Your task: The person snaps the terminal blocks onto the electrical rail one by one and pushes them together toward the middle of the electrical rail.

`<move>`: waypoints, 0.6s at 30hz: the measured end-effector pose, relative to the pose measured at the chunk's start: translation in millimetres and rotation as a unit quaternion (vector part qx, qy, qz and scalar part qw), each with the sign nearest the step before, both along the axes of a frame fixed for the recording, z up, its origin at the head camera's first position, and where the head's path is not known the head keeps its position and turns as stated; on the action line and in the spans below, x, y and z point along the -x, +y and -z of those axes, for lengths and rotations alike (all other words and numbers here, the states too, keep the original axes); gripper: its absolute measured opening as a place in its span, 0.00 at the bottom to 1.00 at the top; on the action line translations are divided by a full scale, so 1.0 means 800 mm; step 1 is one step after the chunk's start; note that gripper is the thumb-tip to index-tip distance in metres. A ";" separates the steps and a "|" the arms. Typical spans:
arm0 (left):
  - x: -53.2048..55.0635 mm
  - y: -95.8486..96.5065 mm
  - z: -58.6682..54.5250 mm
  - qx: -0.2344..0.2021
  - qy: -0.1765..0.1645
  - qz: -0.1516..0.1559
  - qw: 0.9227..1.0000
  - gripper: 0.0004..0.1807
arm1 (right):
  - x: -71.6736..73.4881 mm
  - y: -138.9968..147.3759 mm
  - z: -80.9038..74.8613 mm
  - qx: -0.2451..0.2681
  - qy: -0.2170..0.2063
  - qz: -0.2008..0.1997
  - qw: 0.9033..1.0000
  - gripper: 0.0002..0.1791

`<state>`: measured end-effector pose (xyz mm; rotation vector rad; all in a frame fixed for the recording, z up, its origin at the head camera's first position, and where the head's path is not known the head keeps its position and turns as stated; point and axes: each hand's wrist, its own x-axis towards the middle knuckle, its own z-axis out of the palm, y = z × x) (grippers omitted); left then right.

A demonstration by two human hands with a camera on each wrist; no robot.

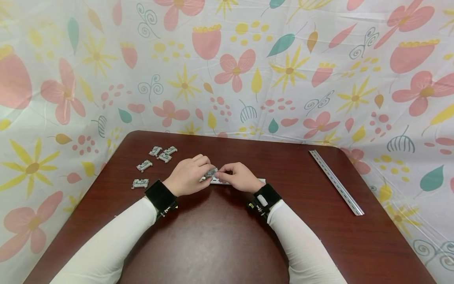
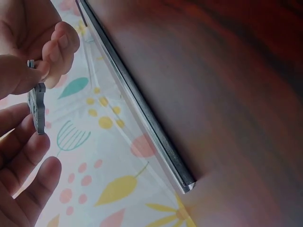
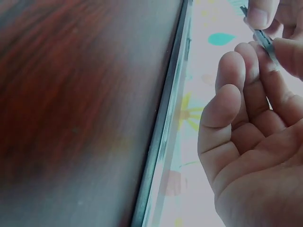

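Note:
Between both hands is a small grey DIN-rail terminal block point(image 1: 211, 172), pinched by the fingertips from either side. My left hand point(image 1: 191, 176) holds one end with thumb and fingers. On the other end, my right hand point(image 1: 242, 178) grips with thumb and forefinger, the remaining fingers loosely bent. The block point(image 2: 40, 111) stands on edge in the left wrist view, partly covered by fingers. Just below the hands lies a metal DIN rail point(image 1: 262, 180), its middle partly hidden by them. In the right wrist view the rail point(image 3: 161, 123) runs alongside, apart from the held block.
Several loose terminal blocks point(image 1: 164, 157) lie at the back left of the brown table point(image 1: 209, 236). A second slotted metal rail point(image 1: 335, 181) rests slantwise on the right side. Behind the table hangs a flower-patterned cloth point(image 1: 227, 90).

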<state>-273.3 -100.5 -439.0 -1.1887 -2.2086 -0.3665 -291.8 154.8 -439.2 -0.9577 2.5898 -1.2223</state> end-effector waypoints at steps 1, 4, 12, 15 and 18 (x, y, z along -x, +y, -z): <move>-0.001 0.000 0.000 0.000 -0.001 0.001 1.000 0.13 | 0.000 0.001 0.000 0.003 -0.001 -0.003 1.000 0.18; -0.001 0.000 -0.001 0.000 -0.004 0.000 1.000 0.13 | 0.011 0.005 0.011 0.021 0.006 -0.022 1.000 0.21; 0.001 -0.002 -0.003 -0.007 -0.036 -0.024 0.999 0.23 | 0.002 0.003 -0.001 0.020 0.005 0.012 1.000 0.19; 0.001 -0.006 -0.003 -0.014 -0.076 -0.047 0.996 0.31 | 0.003 0.005 -0.002 0.024 0.008 0.024 0.999 0.18; 0.001 -0.008 -0.004 -0.036 -0.129 -0.067 0.989 0.35 | 0.004 0.006 -0.002 0.032 0.010 0.033 0.999 0.16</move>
